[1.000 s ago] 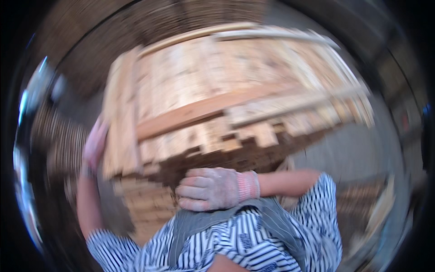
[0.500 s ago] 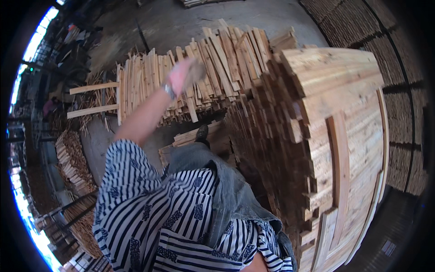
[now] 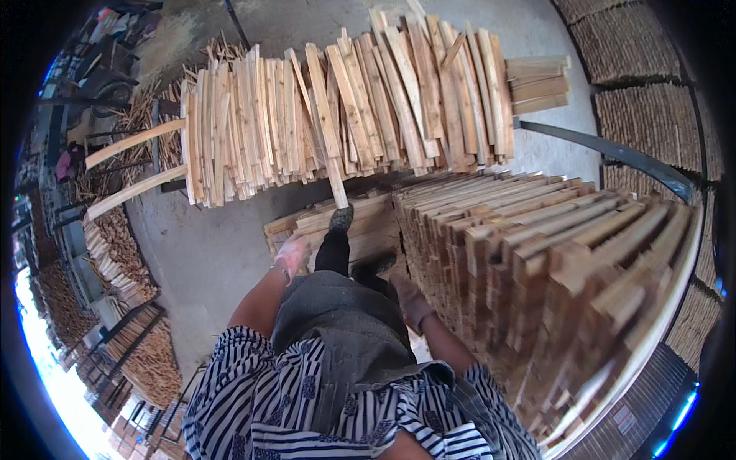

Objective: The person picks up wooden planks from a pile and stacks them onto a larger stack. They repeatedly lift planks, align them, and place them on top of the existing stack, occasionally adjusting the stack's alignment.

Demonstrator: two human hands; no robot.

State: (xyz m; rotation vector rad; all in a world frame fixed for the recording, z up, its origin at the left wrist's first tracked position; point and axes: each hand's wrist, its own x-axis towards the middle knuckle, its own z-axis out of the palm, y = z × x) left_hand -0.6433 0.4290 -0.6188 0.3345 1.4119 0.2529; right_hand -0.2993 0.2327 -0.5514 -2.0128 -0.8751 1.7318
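Wood slats, stacked block (image 3: 552,261), frame right; loose slat pile (image 3: 345,107) upper centre. Left hand (image 3: 292,255) and right hand (image 3: 412,303), both gloved, hang empty; grip cannot be told.

Concrete floor (image 3: 203,253) — wood-slat stacks (image 3: 345,107)

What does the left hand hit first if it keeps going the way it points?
Probably the low stack of planks just ahead of the left hand, which points forward and slightly right. Depth is unclear; the hand may be higher up.
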